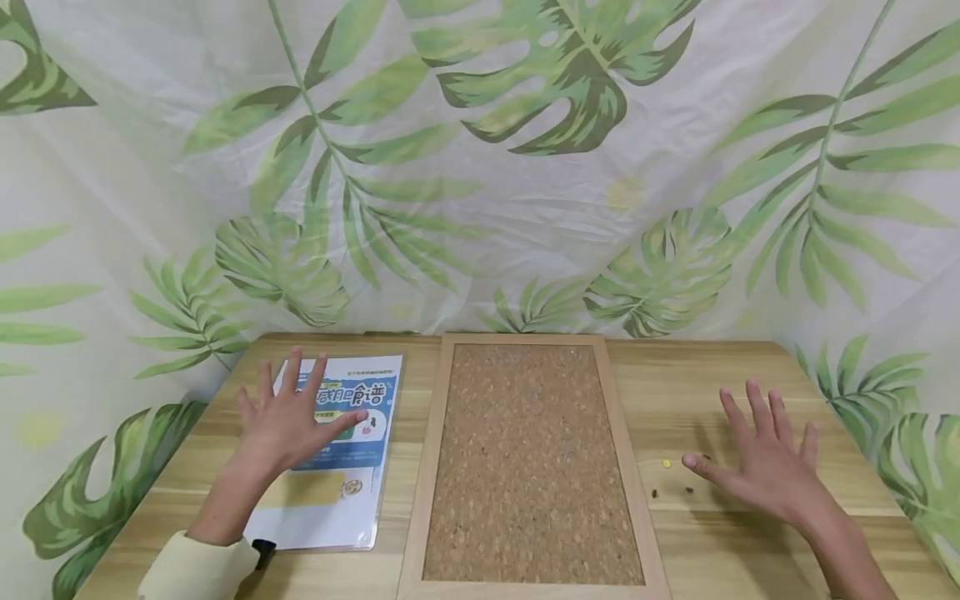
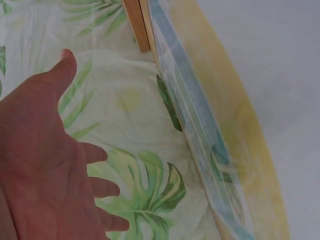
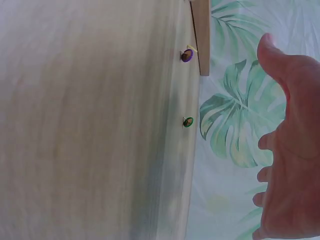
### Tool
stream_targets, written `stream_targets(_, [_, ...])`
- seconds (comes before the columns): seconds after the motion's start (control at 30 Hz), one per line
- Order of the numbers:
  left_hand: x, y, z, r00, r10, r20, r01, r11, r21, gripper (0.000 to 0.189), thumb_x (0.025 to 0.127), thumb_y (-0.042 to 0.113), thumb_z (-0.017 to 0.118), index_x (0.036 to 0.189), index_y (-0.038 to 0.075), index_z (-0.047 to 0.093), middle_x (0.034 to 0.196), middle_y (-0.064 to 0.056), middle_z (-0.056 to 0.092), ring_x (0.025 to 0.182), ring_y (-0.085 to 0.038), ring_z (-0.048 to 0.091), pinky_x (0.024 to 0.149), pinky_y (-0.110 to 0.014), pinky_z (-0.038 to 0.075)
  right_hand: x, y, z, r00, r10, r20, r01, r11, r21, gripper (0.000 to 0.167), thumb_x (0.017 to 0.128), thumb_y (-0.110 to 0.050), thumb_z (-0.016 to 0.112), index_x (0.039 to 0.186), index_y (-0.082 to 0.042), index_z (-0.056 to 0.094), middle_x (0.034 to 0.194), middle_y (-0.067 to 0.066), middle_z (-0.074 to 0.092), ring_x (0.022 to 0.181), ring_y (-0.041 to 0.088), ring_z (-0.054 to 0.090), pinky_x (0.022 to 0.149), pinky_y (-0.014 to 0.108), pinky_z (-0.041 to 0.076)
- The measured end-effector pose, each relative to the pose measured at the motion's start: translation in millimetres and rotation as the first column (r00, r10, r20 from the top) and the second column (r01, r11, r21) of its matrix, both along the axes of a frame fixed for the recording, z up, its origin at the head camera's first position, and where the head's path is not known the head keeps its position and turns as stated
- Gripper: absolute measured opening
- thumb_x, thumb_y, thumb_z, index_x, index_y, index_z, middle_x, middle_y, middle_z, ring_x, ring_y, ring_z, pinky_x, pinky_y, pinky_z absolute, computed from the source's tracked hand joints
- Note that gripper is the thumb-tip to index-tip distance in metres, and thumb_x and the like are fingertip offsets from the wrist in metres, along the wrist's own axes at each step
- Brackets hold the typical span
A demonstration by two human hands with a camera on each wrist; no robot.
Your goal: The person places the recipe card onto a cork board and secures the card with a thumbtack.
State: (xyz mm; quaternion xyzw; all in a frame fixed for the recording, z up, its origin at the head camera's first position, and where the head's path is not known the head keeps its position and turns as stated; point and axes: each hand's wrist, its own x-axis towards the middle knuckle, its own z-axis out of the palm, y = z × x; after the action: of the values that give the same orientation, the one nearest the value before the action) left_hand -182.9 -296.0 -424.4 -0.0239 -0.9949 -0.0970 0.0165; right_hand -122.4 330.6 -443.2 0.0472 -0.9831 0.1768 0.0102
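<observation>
A pale sleeve [image 1: 197,568] leads into the left grip [image 1: 288,429], which holds nothing, fingers spread above a printed sheet [image 1: 352,454] on the wooden surface [image 1: 678,379]. The right grip [image 1: 772,475] is likewise empty, fingers splayed; small pins [image 1: 666,464] lie near its thumb. The framed corkboard [image 1: 532,467] lies between both grips, touching neither.

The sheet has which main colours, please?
The sheet is mainly white, blue and yellow, clearest in the head view.
</observation>
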Motion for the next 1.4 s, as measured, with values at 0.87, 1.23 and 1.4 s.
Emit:
stream_targets(0.87, [-17.8, -96.2, -2.1, 0.957, -0.087, 0.278, -0.083, 0.835, 0.545, 0.106, 0.108, 0.05, 0.06, 0.17, 0.003, -0.012, 0.171, -0.042, -0.003, 0.153, -0.072, 0.006, 0.115, -0.088, 0.026, -10.3, 0, 0.4, 0.99, 0.139, -0.025, -0.141, 0.964, -0.226, 0.096, 0.1, -0.038, 0.077, 0.165, 0.009, 0.025, 0.166, 0.041, 0.028, 0.149, 0.067, 0.029, 0.114, 0.085, 0.032])
stream_targets(1.23, [-16.3, -113.1, -14.2, 0.941, -0.025, 0.336, -0.19, 0.784, 0.59, 0.1, 0.109, 0.046, 0.06, 0.168, -0.007, -0.002, 0.168, -0.045, 0.013, 0.154, -0.067, 0.019, 0.121, -0.078, 0.033, -12.5, -7, -0.2, 0.988, 0.156, 0.0, -0.151, 0.96, -0.235, 0.075, 0.101, -0.037, 0.077, 0.155, 0.006, 0.048, 0.154, 0.035, 0.053, 0.133, 0.06, 0.056, 0.105, 0.073, 0.053])
stream_targets(1.4, [-11.3, -115.4, -17.5, 0.94, 0.041, 0.339, -0.241, 0.782, 0.575, 0.101, 0.108, 0.044, 0.063, 0.167, -0.011, 0.002, 0.166, -0.046, 0.017, 0.154, -0.066, 0.021, 0.123, -0.077, 0.03, -16.4, -10, -1.3, 0.981, 0.196, 0.009, -0.185, 0.938, -0.293, 0.063, 0.1, -0.029, 0.078, 0.147, 0.008, 0.057, 0.144, 0.031, 0.063, 0.126, 0.053, 0.065, 0.1, 0.061, 0.061])
